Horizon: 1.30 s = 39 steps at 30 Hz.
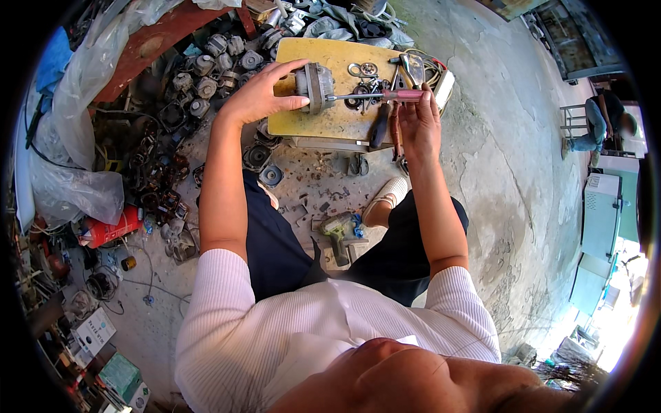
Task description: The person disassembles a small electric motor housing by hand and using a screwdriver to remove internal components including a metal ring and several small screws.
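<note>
The left hand (261,95), spread wide, grips a round grey metal motor (318,88). The right hand (421,120) closes around a pink-handled steel screwdriver (402,96).

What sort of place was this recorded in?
Probably a motor repair or salvage workshop: there are heaped motor parts, a green power drill and a pink-handled screwdriver held to a motor.

White rectangular box with flat faces (93,332), low on the left: a slanting line of dark print across one face, small from where I stand.
Bright red, glossy, boxy object (113,228), farther up that side: any marking too blurred for me.
Elsewhere: nothing I can read.
</note>
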Tool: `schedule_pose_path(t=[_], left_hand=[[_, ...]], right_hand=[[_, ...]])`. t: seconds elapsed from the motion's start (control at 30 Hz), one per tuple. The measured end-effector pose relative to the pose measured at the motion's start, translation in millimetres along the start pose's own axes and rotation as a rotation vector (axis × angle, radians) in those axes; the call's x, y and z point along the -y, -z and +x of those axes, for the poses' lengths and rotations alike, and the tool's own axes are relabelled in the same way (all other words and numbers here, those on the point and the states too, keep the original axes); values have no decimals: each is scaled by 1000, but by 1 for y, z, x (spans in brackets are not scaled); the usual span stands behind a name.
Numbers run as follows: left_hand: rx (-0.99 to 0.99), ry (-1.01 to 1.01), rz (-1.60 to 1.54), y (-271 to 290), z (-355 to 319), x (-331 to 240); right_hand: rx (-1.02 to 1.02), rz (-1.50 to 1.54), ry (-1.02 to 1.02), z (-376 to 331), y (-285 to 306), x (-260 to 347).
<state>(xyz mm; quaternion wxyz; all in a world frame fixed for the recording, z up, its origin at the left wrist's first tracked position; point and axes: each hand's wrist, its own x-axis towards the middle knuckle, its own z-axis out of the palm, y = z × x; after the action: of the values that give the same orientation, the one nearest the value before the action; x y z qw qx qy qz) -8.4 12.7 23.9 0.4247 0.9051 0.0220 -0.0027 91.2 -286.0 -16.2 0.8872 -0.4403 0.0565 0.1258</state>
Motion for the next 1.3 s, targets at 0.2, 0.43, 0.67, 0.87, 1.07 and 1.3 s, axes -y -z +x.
schedule_pose_path(t=[0.2, 0.43, 0.67, 0.87, 1.07, 1.3], left_hand=[[-1, -2, 6, -1, 1, 1], [2, -1, 2, 0, 0, 2], [6, 0, 1, -1, 1, 1], [3, -5, 7, -1, 1, 5], [21, 20, -22, -1, 1, 3], [42, 25, -32, 0, 1, 5]], right_hand=[[7, 19, -22, 8, 11, -2], [-20, 9, -54, 0, 0, 1], [46, 17, -43, 8, 13, -5], [-28, -20, -41, 1, 0, -2], [39, 57, 0, 6, 10, -9], [12, 32, 2, 9, 10, -12]])
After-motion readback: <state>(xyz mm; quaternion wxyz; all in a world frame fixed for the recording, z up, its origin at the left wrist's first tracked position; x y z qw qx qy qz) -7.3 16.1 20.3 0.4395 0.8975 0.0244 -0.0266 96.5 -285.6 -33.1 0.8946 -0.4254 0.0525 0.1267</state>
